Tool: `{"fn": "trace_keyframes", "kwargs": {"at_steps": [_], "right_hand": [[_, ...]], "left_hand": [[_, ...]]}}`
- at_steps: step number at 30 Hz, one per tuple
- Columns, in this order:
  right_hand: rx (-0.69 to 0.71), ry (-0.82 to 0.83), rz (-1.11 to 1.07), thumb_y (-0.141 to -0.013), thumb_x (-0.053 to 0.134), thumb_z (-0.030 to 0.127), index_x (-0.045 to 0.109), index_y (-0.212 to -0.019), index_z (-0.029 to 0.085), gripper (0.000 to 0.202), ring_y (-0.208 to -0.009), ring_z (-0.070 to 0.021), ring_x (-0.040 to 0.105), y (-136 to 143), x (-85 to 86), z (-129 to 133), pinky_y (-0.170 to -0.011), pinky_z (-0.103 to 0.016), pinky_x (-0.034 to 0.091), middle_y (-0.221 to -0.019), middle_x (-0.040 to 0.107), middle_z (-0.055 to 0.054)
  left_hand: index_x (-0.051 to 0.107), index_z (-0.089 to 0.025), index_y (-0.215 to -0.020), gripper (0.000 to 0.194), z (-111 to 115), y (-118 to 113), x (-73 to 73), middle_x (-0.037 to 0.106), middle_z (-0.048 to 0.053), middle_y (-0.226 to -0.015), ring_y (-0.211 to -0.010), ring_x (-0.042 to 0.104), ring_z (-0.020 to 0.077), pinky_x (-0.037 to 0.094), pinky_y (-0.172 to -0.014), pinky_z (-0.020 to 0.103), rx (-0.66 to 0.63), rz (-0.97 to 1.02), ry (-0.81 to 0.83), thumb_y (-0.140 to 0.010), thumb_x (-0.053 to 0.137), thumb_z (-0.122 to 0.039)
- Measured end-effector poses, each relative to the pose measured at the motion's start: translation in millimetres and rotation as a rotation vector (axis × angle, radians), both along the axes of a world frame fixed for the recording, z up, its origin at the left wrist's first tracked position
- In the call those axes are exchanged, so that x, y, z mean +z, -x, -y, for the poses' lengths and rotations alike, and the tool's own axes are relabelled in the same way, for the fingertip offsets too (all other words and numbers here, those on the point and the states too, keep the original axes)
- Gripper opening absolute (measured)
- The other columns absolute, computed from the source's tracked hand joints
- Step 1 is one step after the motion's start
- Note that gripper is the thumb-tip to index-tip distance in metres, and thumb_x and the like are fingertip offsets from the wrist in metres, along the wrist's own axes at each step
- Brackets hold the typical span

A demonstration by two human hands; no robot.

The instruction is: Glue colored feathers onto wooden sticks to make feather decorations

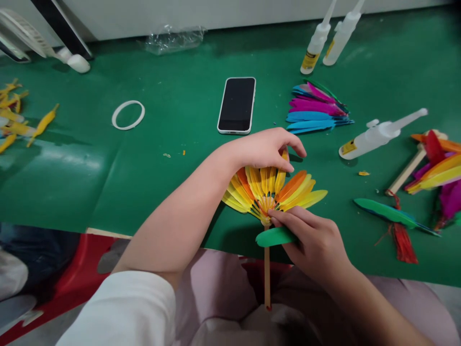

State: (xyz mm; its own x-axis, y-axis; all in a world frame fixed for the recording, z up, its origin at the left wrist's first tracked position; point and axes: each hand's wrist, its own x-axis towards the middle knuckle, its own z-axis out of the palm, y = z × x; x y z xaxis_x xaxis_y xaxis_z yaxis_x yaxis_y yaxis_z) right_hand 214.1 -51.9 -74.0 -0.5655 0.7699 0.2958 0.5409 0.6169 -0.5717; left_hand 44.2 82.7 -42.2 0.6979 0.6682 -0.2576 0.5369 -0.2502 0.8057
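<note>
A fan of yellow and orange feathers (254,182) on a thin wooden stick (267,274) stands at the table's front edge, its handle hanging over my lap. Over its top, my left hand (264,146) bends down and pinches a yellow feather (280,180) between thumb and fingers. My right hand (313,240) is closed around a green feather (275,237), which crosses in front of the stick. Its index fingertip presses at the base where the feather quills meet. Part of the fan's upper rim is hidden behind my left hand.
Beyond the fan lie a phone (236,105) and a bundle of pink and blue feathers (317,109). Glue bottles (372,137) stand at the right, near a finished-looking colourful feather fan (442,168) and a red tassel (403,242). A white ring (114,117) and yellow feathers (43,125) lie left.
</note>
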Motion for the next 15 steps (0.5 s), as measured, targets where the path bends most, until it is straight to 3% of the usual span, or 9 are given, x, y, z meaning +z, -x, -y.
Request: {"fn": "trace_keyframes", "kwargs": {"at_steps": [4,10,15], "right_hand": [[-0.002,-0.005,0.011,-0.078,0.048,0.013,0.063,-0.101,0.015,0.027,-0.066,-0.0123,0.062,0,0.3,0,-0.061,-0.022,0.051,-0.077,0.065,-0.004],[-0.004,-0.011,0.028,-0.078,0.049,0.014,0.063,-0.1,0.015,0.026,-0.065,-0.0124,0.061,0,0.0,0,-0.058,-0.022,0.05,-0.074,0.064,-0.004],[-0.01,-0.017,0.045,-0.079,0.048,0.016,0.063,-0.099,0.016,0.025,-0.066,-0.0119,0.061,0,0.7,-1,-0.06,-0.021,0.05,-0.075,0.064,-0.004]], "left_hand": [[0.061,-0.018,-0.109,0.037,1,-1,2.5,0.063,0.001,-0.081,-0.069,0.056,0.0103,0.039,-0.063,0.022,0.006,-0.017,-0.033,-0.073,0.06,-0.026],[0.067,-0.014,-0.085,0.035,8,-8,6.1,0.063,0.003,-0.077,-0.067,0.052,0.0106,0.036,-0.06,0.024,0.038,-0.038,-0.083,-0.079,0.05,-0.044],[0.066,-0.014,-0.074,0.022,12,-14,6.7,0.063,0.002,-0.075,-0.067,0.051,0.0109,0.035,-0.061,0.025,0.017,-0.076,-0.138,-0.074,0.058,-0.034]]}}
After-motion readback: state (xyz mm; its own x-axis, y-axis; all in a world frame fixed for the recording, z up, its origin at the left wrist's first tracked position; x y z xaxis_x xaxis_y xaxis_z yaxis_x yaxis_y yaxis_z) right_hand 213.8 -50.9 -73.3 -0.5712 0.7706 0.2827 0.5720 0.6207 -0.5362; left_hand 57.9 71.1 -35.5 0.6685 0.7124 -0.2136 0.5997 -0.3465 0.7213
